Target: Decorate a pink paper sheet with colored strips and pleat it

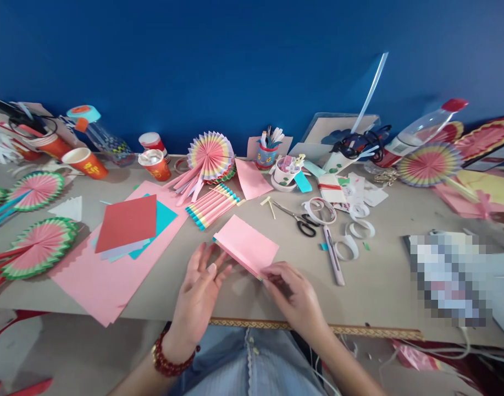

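Observation:
A pink sheet of paper (249, 242) with a folded near edge is in front of me, tilted a little above the table. The thumb and fingers of my right hand (291, 294) pinch its near right corner. My left hand (201, 291), palm up with the fingers spread, is beside the paper's left edge; whether a fingertip touches it I cannot tell. Just behind lies a pleated strip of paper (214, 206) in pink, yellow and teal. Scissors (303, 220) and a utility knife (333, 257) lie to the right of the sheet.
Stacked coloured sheets (128, 223) rest on a large pink sheet (107, 280) at left. Finished paper fans (41, 247) lie further left. Tape rolls (320, 210), paper cups (86, 163) and a tilted bottle (420, 132) stand around. A blue wall (235, 60) closes the back.

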{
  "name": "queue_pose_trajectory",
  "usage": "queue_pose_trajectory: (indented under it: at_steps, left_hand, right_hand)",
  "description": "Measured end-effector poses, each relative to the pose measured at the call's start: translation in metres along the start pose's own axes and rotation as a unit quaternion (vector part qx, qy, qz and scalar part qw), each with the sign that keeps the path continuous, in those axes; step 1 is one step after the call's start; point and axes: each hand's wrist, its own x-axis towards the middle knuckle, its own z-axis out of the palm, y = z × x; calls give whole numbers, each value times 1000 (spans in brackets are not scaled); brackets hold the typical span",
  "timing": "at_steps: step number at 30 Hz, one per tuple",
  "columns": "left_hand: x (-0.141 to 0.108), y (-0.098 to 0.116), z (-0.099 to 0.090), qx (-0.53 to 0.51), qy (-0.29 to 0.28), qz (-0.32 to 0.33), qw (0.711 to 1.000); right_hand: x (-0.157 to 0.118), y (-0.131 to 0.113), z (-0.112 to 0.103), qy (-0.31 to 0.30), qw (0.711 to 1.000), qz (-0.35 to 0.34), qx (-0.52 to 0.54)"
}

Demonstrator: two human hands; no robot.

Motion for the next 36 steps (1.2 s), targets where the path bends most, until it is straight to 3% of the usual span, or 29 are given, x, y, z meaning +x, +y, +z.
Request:
queue_pose_trajectory:
  at_steps: [4,10,13,17,19,21,26,32,36]
  left_hand:
    - [3,-7,-2,34,-29,-8,999]
    - [0,-17,-2,234,-33,35,971]
    - [3,-6,-6,397,-47,135,907]
    - [7,19,-9,563,-80,348,746]
    - [8,29,-7,608,-110,401,676]
    - [9,36,-4,644,-138,416,627]
    - [13,46,-5,692,-195,403,567]
    - [21,54,-25,724,-195,393,532]
    - [24,44,-30,747,-210,380,503]
  right_hand:
    - [-2,-4,12,15,999,-29,13]
    - [-5,-9,32,17,997,-75,-29]
    - [-5,-11,32,19,994,-92,-64]
    - [-1,-19,18,95,970,-173,-138]
    - [5,-27,9,113,950,-234,-173]
    - [14,-34,1,90,935,-278,-202]
    - [30,-34,-10,25,923,-313,-221]
    - [22,-3,-21,7,946,-253,-201]
    - [14,14,-24,-13,938,-237,-251]
